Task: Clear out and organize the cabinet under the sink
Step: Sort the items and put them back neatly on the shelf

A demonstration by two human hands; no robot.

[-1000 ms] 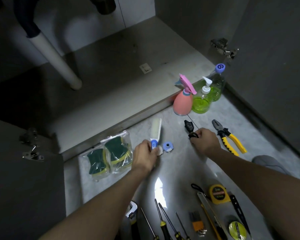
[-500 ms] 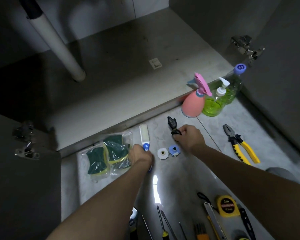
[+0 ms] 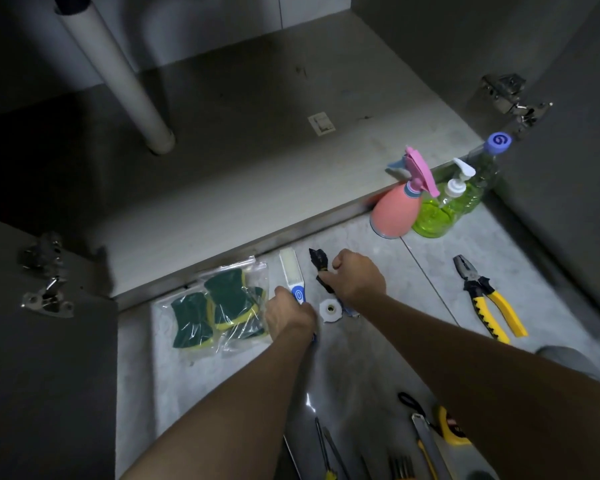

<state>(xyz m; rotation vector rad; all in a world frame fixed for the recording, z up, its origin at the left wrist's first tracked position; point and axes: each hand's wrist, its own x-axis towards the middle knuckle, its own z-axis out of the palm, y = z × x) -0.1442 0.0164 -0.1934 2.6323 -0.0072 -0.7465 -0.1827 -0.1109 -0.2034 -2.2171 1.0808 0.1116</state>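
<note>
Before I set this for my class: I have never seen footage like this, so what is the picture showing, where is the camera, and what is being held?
There is no machine: a camera worn on a person's head looks down at two bare arms before an open sink cabinet. The left hand grips a white brush with a blue handle; the right hand grips a small black tool. On the grey floor lie bagged green sponges, a white tape roll, yellow-handled pliers, a pink spray bottle and two green soap bottles.

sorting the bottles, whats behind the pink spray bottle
Two bottles of green liquid: a pump bottle close behind the spray bottle, and a taller blue-capped bottle beyond. Their lower parts are partly covered.
</note>
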